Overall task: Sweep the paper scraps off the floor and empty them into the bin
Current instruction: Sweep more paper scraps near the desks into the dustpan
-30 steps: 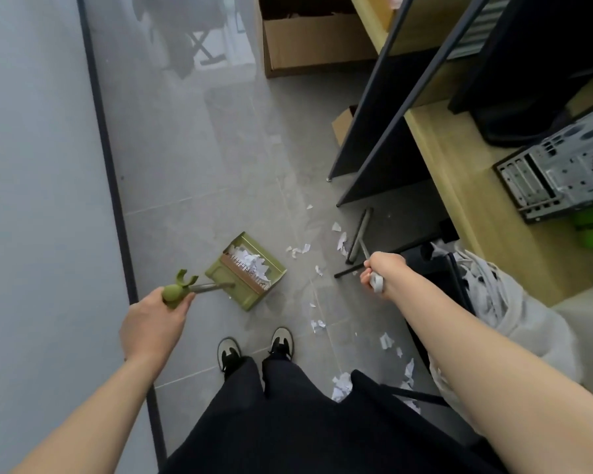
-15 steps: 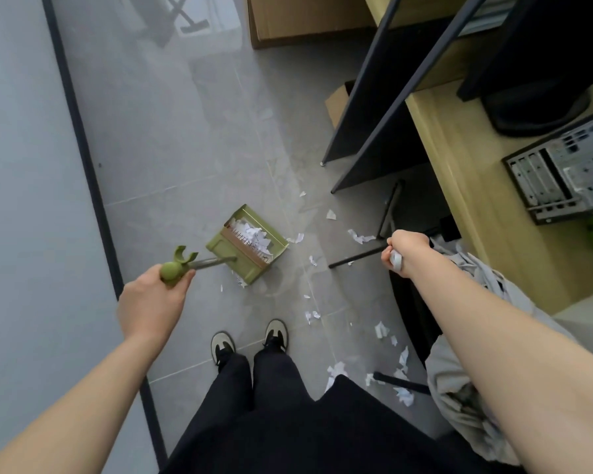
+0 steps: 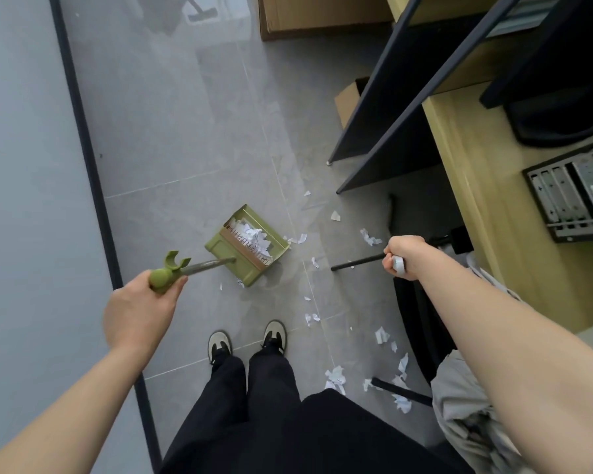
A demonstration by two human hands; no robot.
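A green long-handled dustpan (image 3: 250, 249) stands on the grey floor ahead of my feet, with white paper scraps piled inside it. My left hand (image 3: 141, 304) grips the green knob at the top of its handle. My right hand (image 3: 403, 256) grips the white-tipped end of the broom handle. The dark broom head (image 3: 391, 212) shows blurred on the floor under the desk edge. Loose paper scraps (image 3: 370, 237) lie right of the dustpan, and more scraps (image 3: 336, 377) lie near my right foot and by the chair. No bin can be made out.
A glass wall with a black frame (image 3: 86, 172) runs along the left. A wooden desk (image 3: 486, 213) with dark legs and a computer case (image 3: 575, 196) is on the right. Black chair legs (image 3: 355, 262) and a grey jacket (image 3: 466, 415) crowd the lower right. Cardboard boxes (image 3: 322, 15) stand farther back.
My right hand and the broom head have swung right, toward the desk, away from the scraps beside the dustpan. The dustpan and my left hand have stayed put.
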